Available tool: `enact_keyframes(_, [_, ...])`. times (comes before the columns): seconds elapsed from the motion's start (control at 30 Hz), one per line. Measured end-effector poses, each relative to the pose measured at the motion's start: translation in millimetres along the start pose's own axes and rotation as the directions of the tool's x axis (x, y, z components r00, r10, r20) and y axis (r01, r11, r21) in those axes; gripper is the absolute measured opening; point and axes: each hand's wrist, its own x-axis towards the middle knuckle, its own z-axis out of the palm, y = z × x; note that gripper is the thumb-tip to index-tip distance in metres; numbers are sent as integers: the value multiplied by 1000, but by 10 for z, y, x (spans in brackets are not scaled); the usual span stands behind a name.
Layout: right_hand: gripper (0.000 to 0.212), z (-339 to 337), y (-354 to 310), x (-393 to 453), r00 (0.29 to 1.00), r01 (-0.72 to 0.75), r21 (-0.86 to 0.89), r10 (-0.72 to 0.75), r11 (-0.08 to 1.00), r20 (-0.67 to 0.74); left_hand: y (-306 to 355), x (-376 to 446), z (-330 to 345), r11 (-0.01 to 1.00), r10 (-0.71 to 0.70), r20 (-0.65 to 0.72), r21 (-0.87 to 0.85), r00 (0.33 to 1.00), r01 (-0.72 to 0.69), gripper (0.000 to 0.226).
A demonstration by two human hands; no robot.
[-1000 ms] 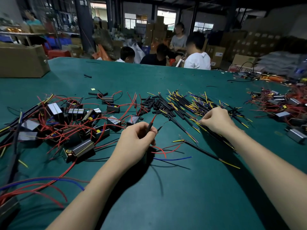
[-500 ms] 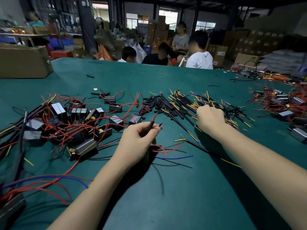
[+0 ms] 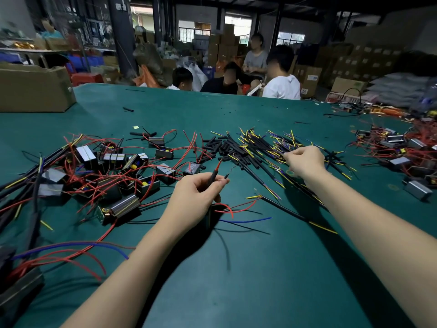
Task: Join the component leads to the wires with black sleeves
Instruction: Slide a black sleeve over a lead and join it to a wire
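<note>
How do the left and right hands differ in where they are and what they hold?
The left hand is nearer the person, above bare green table; the right hand reaches farther out over the pile of black-sleeved wires. The left pinches a red lead with a black sleeve; the right pinches thin wire ends from the pile. Both have curled fingers.

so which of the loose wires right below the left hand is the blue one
The blue wire lying nearest the camera under the left hand; the red leads sit above it.
</note>
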Motion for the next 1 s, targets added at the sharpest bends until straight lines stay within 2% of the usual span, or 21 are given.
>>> enact_keyframes(0.07, [17, -23, -45, -52, 996, -78, 216, 84, 973, -17, -3, 1, 0, 1000, -1, 0, -6, 1000, 1, 14])
enact_keyframes(0.13, [26, -33, -108, -155, 987, -146, 443, 161, 885, 3, 1, -1, 4, 1000, 5, 1, -18, 1000, -5, 14])
enact_keyframes(0.2, [25, -34, -170, -325, 983, -185, 583, 150, 791, 108, 5, 2, 6, 999, 10, -5, -40, 1000, -10, 17])
enact_keyframes(0.23, [22, -28, -174, -426, 976, -198, 584, 103, 788, 192, 3, 4, 6, 998, 9, -17, -54, 1000, -10, 19])
enact_keyframes(0.33, [14, -40, -81, -714, 908, -130, 452, -78, 882, 411, 1, 16, -8, 994, 8, -83, -108, 997, -17, 32])
enact_keyframes(0.4, [12, -108, 5, -831, 824, -86, 415, -169, 906, 540, 9, 26, -27, 988, -11, -119, -157, 993, -8, 41])
enact_keyframes(0.47, [10, -196, 56, -877, 725, 4, 325, -227, 946, 650, 16, 30, -46, 979, -52, -144, -204, 988, 22, 33])
enact_keyframes(0.57, [12, -321, 65, -847, 673, 177, 132, -217, 975, 707, -3, 43, -66, 951, -126, -157, -299, 980, 74, 28])
enact_keyframes(0.67, [11, -417, 21, -843, 609, 237, 7, -154, 971, 778, -9, 59, -74, 928, -158, -173, -362, 972, 87, 25])
enact_keyframes(0.7, [9, -434, 2, -844, 619, 259, -24, -147, 966, 771, -7, 63, -69, 927, -158, -169, -365, 973, 87, 25])
enact_keyframes(0.73, [7, -441, -22, -852, 662, 283, -28, -174, 959, 729, -6, 63, -55, 930, -155, -161, -357, 975, 89, 25])
enact_keyframes(0.8, [10, -406, -86, -872, 788, 346, 22, -304, 938, 535, 0, 52, -10, 940, -142, -130, -328, 981, 93, 24])
enact_keyframes(0.83, [11, -364, -135, -909, 824, 398, 43, -378, 916, 423, 5, 40, 20, 944, -131, -107, -318, 986, 91, 23])
enact_keyframes(0.87, [10, -308, -204, -976, 827, 448, 45, -432, 893, 359, 15, 27, 54, 944, -118, -80, -318, 990, 87, 22])
enact_keyframes(0.9, [8, -231, -251, -1040, 808, 491, 39, -471, 871, 355, 23, 12, 85, 942, -103, -52, -325, 993, 81, 23])
enact_keyframes(1.0, [11, 23, -287, -1223, 750, 533, -4, -470, 846, 466, 40, -15, 141, 944, -68, 11, -323, 998, 68, 29])
